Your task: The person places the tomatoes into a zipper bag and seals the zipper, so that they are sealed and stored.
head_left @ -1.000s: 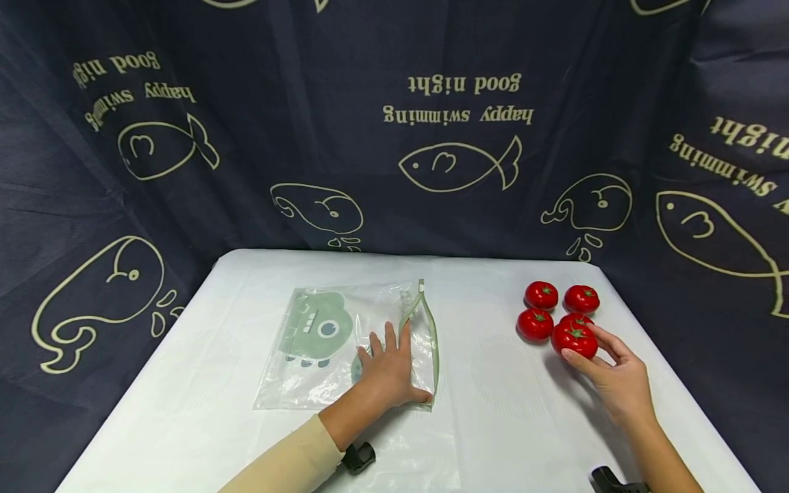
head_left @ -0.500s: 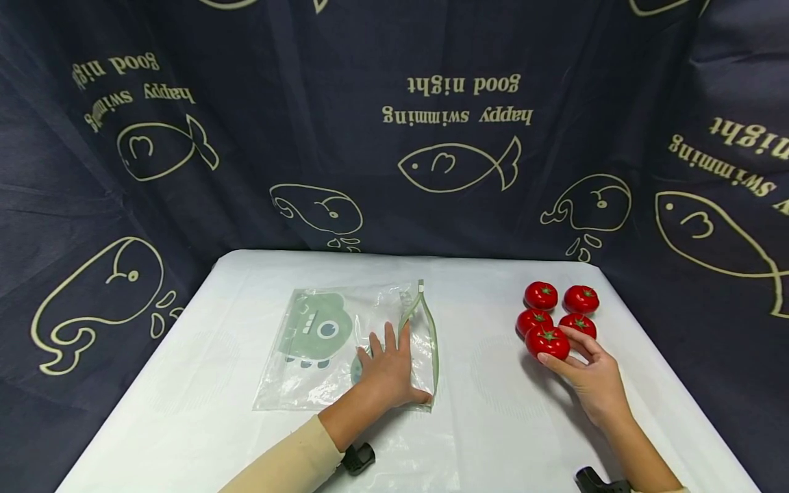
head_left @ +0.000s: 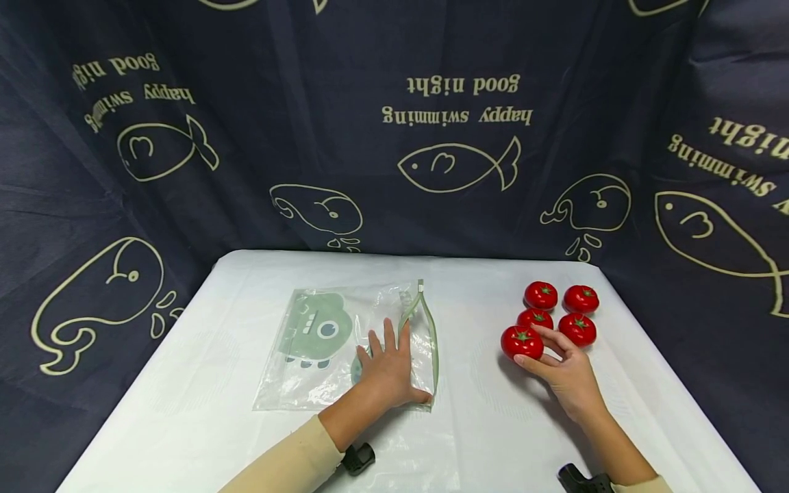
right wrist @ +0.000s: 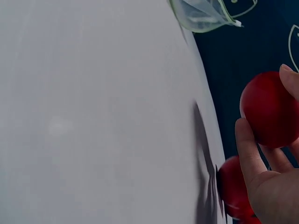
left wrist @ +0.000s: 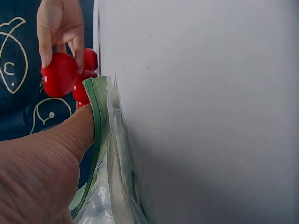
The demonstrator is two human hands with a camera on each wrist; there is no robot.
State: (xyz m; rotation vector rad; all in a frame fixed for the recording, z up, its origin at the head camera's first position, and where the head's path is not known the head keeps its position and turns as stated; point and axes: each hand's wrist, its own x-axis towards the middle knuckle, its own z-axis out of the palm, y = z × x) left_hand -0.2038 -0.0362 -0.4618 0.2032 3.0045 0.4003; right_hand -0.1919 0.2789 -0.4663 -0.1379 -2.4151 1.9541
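Note:
My right hand (head_left: 570,383) holds a red tomato (head_left: 522,342) with a green stem top, thumb on the near side and fingers on the far side. In the right wrist view, that tomato (right wrist: 268,109) is off the table, with a dark shadow beneath. My left hand (head_left: 385,376) lies with fingers spread on a clear zip bag (head_left: 314,329) printed with a green monster. The bag's green zip edge (head_left: 435,342) gapes at the right. In the left wrist view, the left thumb (left wrist: 77,130) reaches to the green edge of the bag, its tip hidden behind it.
Behind the held tomato, several more tomatoes (head_left: 577,330) sit at the table's right side. A white-covered table (head_left: 481,438) bears everything. At its far edge hangs a dark curtain (head_left: 370,226) with fish prints. A black wrist camera (head_left: 359,457) is below the left hand.
My right hand has carried the tomato leftward, away from the tomato behind it and toward the bag. The left hand and the bag have stayed in place.

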